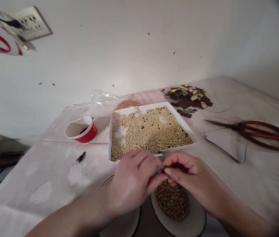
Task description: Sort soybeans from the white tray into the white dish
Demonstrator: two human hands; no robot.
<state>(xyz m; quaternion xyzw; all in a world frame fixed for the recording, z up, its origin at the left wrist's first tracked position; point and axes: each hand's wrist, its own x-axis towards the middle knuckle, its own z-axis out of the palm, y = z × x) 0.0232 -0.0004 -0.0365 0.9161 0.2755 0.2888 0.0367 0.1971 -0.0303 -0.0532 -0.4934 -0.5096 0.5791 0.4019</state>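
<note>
My left hand (135, 177) and my right hand (187, 172) meet at the fingertips just in front of a white tray (110, 144). Both are closed in a pinch around something small and dark, too hidden to name. The tray holds many small pale beads (151, 131) with a few dark ones among them. Below my right hand, a white plate (196, 219) bears a heap of brownish beads (174, 202). Another plate (123, 223) lies partly under my left wrist.
A red and white paper cup (88, 133) stands left of the tray, a small dark scrap (81, 157) before it. Coloured scraps (188, 98) lie at the back right. Red-handled scissors (263, 131) and a bent dark strip (220, 148) are on the right. Copper-coloured wires (128, 104) lie behind the tray.
</note>
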